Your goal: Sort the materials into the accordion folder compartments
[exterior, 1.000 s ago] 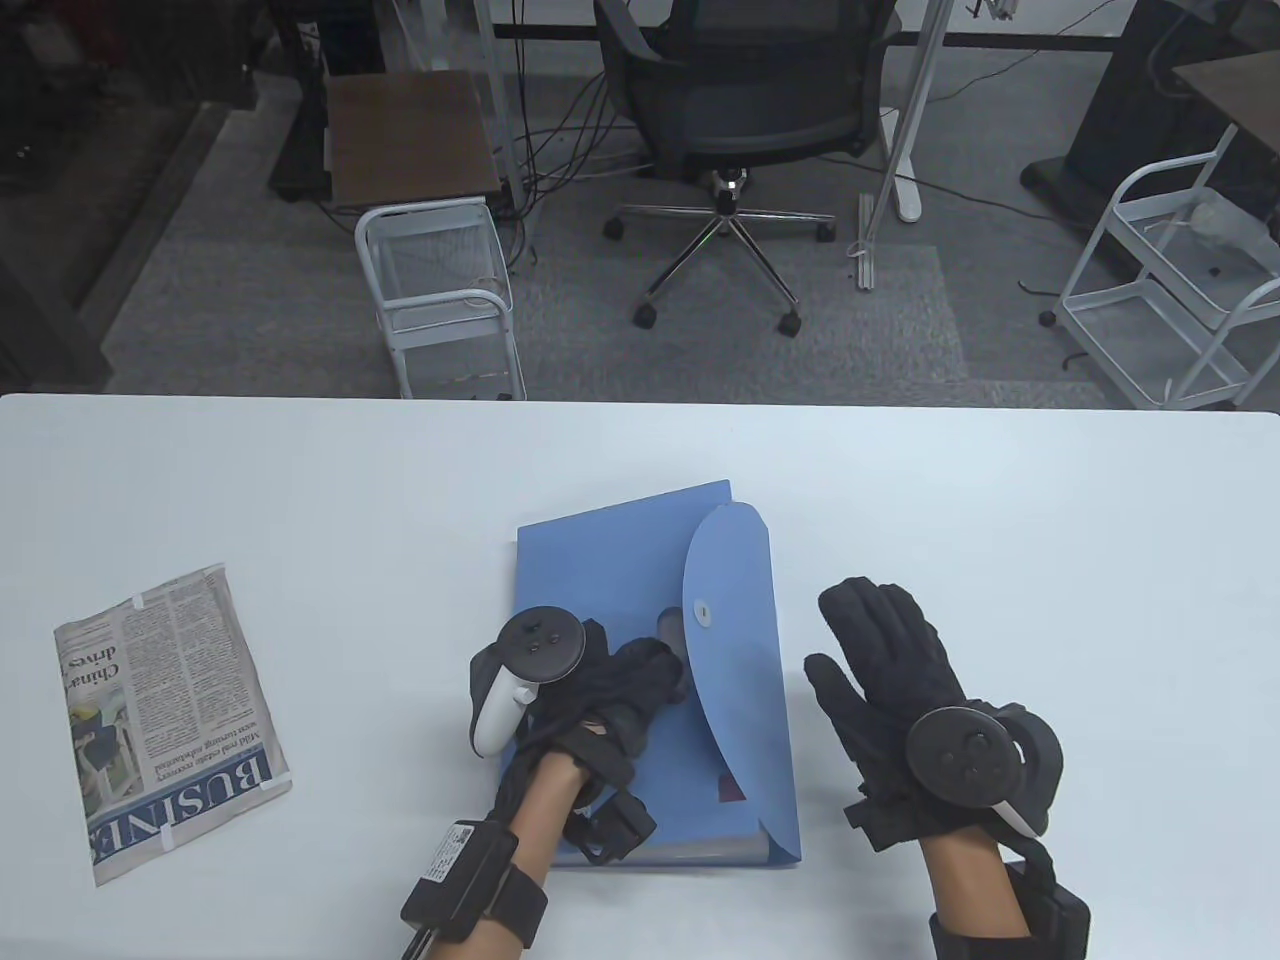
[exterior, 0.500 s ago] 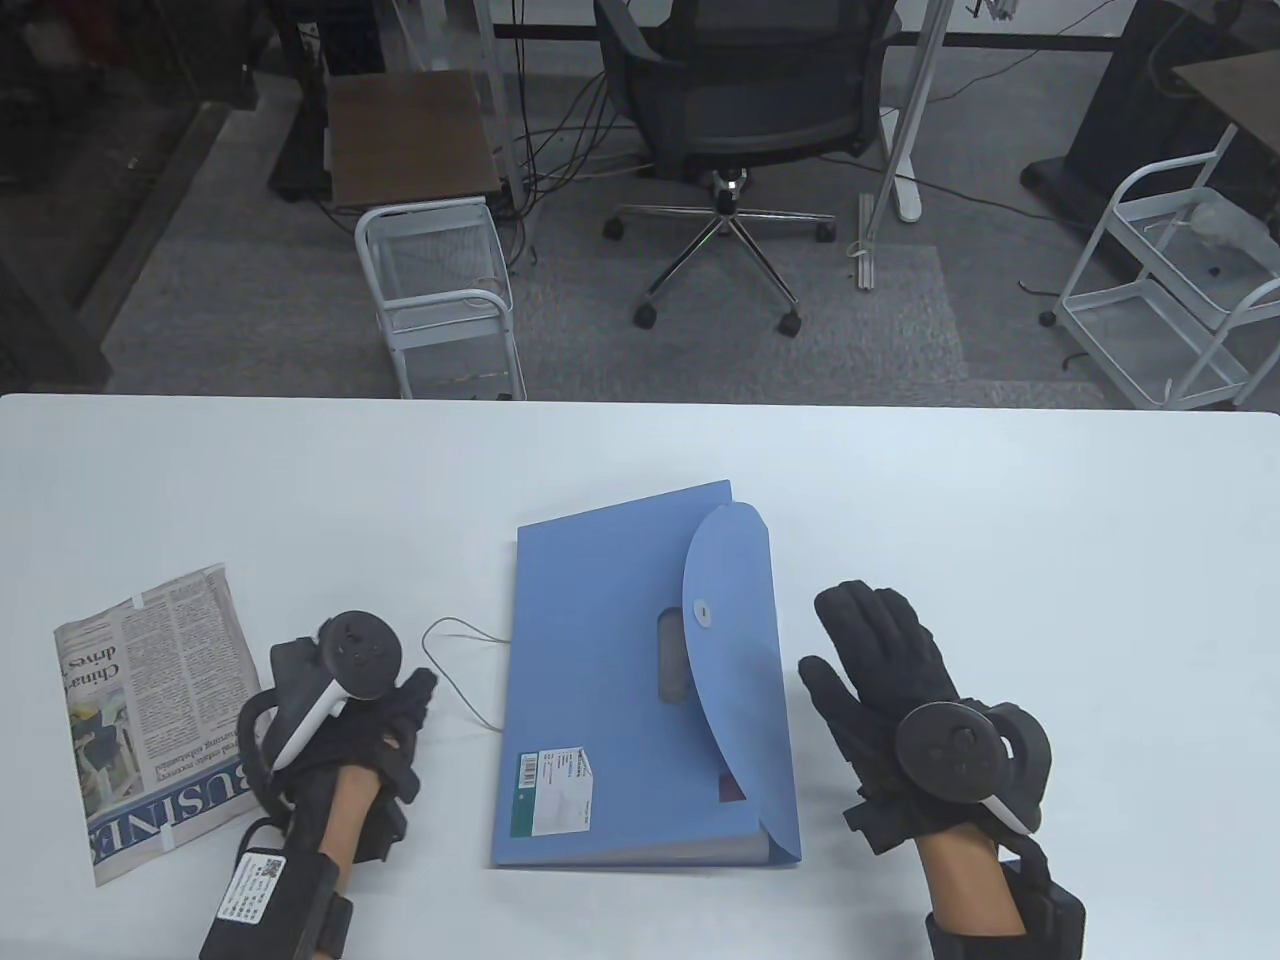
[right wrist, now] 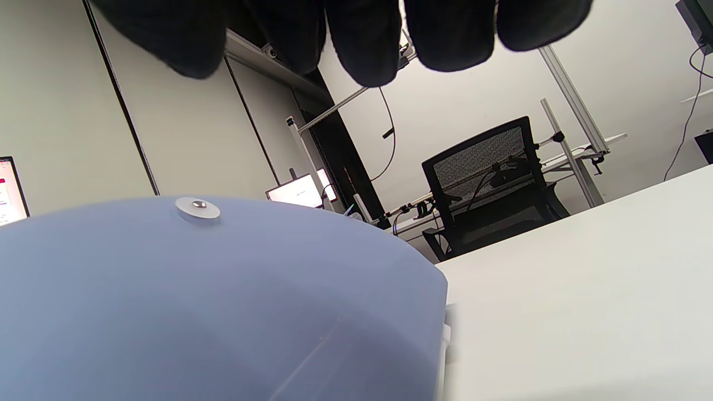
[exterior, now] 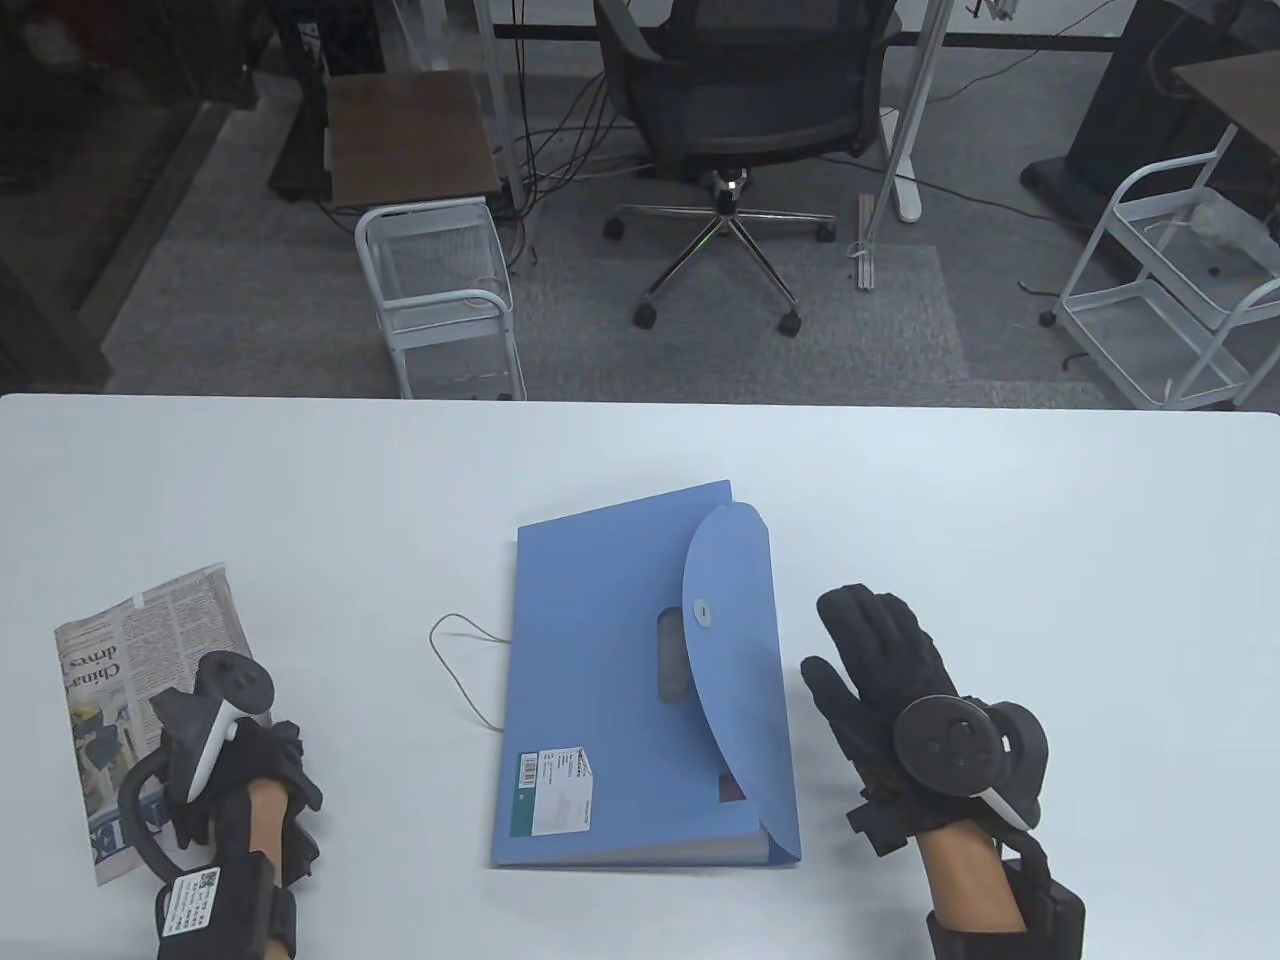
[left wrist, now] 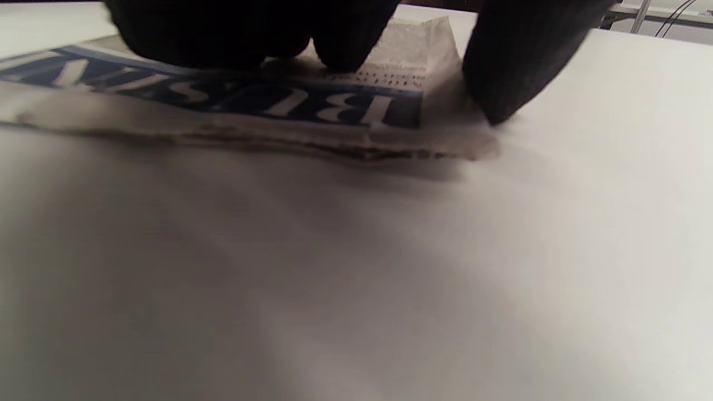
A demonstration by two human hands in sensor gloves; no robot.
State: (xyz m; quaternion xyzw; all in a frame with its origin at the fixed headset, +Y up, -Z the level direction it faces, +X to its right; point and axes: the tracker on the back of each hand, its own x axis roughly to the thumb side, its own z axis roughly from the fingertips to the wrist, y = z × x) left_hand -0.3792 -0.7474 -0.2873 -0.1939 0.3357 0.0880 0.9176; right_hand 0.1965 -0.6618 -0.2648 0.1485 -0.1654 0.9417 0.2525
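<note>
A blue accordion folder (exterior: pixel 600 650) lies flat mid-table, its rounded flap (exterior: pixel 735 650) folded over the right side, with a white snap button (exterior: pixel 702 613). A folded newspaper (exterior: pixel 130 640) lies at the left. My left hand (exterior: pixel 262 752) is over the newspaper's near right corner. In the left wrist view its fingers (left wrist: pixel 345 39) sit on the paper (left wrist: pixel 312 108) and the thumb (left wrist: pixel 512 72) is at its edge; the paper lies flat. My right hand (exterior: pixel 880 660) is spread flat beside the folder's right edge, holding nothing. The right wrist view shows the flap (right wrist: pixel 223 306) close up.
A thin elastic cord (exterior: pixel 460 670) loops on the table left of the folder. A label sticker (exterior: pixel 553 792) is on the folder's near left corner. Beyond the table's far edge (exterior: pixel 640 400) are an office chair (exterior: pixel 740 120) and wire carts (exterior: pixel 440 290).
My left hand left the folder's top and moved left across the table onto the newspaper's near right corner. The cord and label came into sight. The right hand barely moved.
</note>
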